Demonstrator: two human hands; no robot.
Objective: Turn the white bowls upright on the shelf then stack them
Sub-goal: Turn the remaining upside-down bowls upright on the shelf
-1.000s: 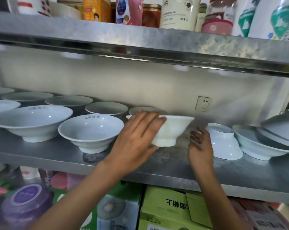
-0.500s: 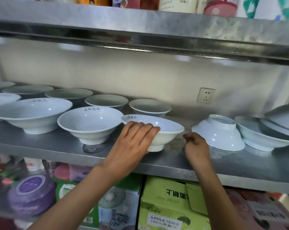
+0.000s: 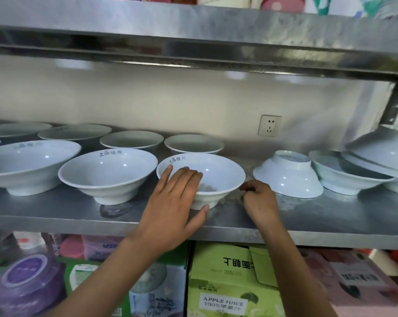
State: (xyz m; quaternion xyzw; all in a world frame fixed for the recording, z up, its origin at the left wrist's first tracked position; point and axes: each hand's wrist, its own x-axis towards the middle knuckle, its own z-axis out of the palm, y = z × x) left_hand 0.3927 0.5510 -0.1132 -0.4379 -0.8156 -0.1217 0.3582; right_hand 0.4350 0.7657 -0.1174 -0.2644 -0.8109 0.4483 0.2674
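An upright white bowl stands on the steel shelf. My left hand grips its near rim, fingers inside and thumb by the foot. My right hand rests curled on the shelf just right of this bowl and holds nothing. To the right, one white bowl lies upside down. Left of the held bowl stand two upright bowls, a medium bowl and a large bowl. Several more upright bowls line the back.
At the far right, tilted white bowls lean on one another beside the shelf post. An upper shelf hangs low overhead. A wall socket sits behind. Cartons fill the space below.
My left hand has lowered the bowl, turned upright, onto the shelf beside the medium bowl. My right hand has curled and settled on the shelf by it.
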